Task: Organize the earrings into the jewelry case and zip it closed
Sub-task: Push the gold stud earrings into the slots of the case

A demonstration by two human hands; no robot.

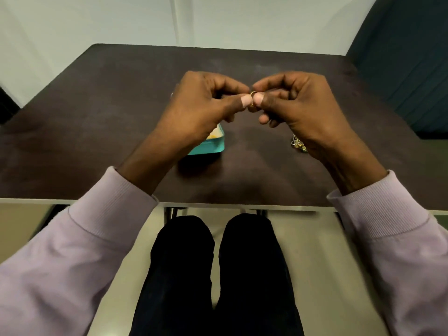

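Pale lilac sleeves [80,241] with ribbed cuffs [378,204] on both arms, bare hands, and dark black trousers [218,275] below.

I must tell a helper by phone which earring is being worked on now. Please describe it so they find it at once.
Start at the dark table, then the two hands raised over its middle. Between the left hand and right hand, their fingers pinch a small gold hoop earring. Unlike the loose earring pile beside the right wrist, it is off the table.
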